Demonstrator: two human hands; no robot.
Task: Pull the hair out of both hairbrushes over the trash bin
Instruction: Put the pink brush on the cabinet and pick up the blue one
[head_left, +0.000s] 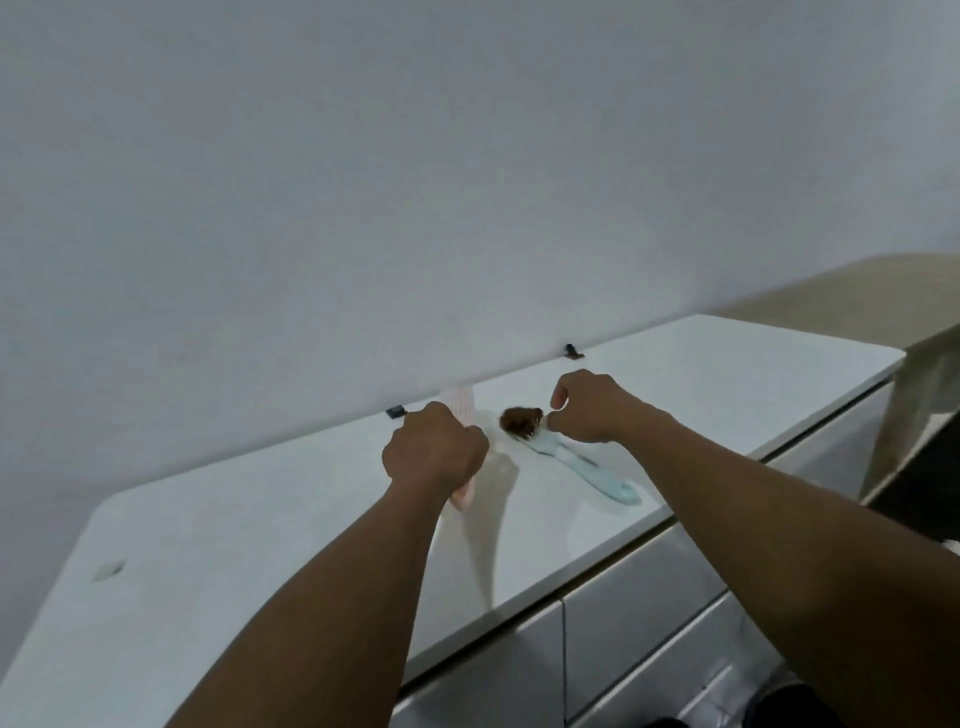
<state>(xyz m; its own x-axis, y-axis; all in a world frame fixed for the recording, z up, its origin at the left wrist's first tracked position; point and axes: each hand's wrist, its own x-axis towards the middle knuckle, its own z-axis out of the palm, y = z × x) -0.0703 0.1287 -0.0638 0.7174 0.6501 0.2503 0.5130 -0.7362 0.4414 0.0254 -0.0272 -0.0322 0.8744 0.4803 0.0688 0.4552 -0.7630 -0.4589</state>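
My left hand (434, 451) is closed around the handle of a pink hairbrush (460, 406), whose head sticks up above my fist near the wall. A light blue hairbrush (582, 463) lies flat on the white cabinet top (270, 525), its head clogged with a clump of brown hair (521, 420). My right hand (592, 408) hovers at the blue brush's head, thumb and forefinger pinched close beside the hair clump. Whether the fingers touch the hair or the brush I cannot tell. No trash bin is visible.
A plain grey wall rises behind the cabinet. Two small dark clips (572, 352) (396, 411) sit along the back edge. Drawer fronts (644, 613) run below the top's front edge. A beige surface (883, 296) stands at the far right. A small pale mark (109, 570) lies left.
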